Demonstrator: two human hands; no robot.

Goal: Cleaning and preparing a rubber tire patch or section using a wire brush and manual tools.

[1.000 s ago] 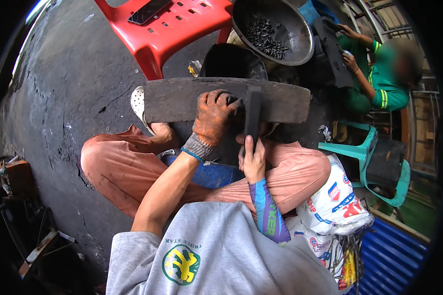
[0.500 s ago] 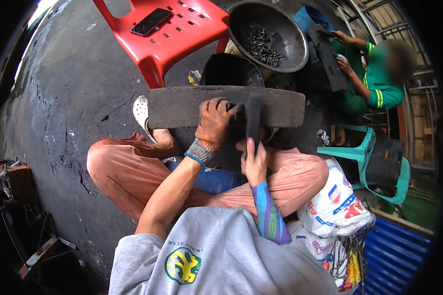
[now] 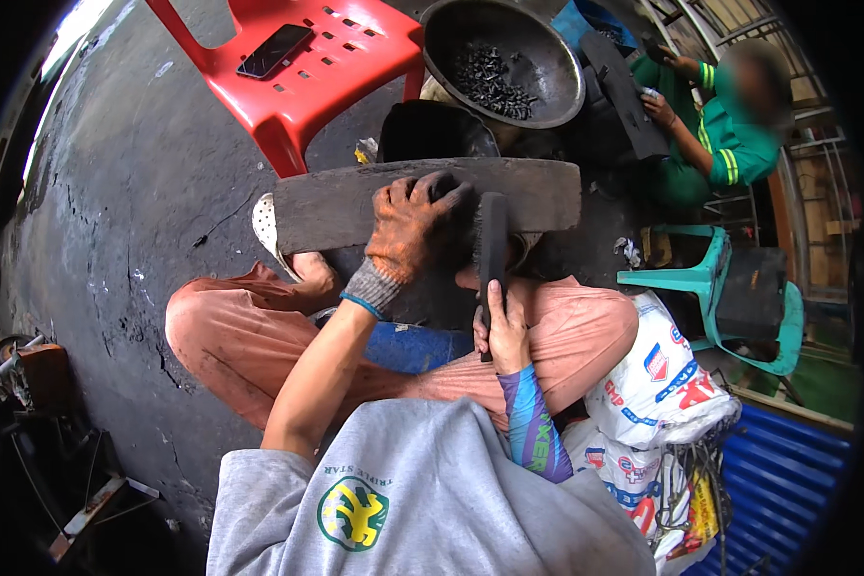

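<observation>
A long dark board [image 3: 341, 204] lies crosswise in front of my crossed legs. My left hand [image 3: 405, 227], in an orange glove with blackened fingertips, is curled over the board's middle; whatever lies under the dark fingers is hard to make out. Just right of it, my right hand [image 3: 505, 324] is bare and closed round the lower end of a long black brush [image 3: 493, 240]. The brush stands nearly upright in the picture, its bristly-looking edge toward the glove and its upper part overlapping the board.
A red chair [image 3: 326, 67] bearing a phone [image 3: 275, 51] stands beyond the board. Right of it are a black container [image 3: 432, 130] and a metal basin [image 3: 571, 91] of small dark pieces. A co-worker [image 3: 739, 125] sits at far right, near a green chair [image 3: 710, 274] and white sacks [image 3: 643, 374].
The right hand has drawn the brush toward me, lower across the board, and its motion blur is gone. My gloved hand remains on the board. The whole view has shifted slightly.
</observation>
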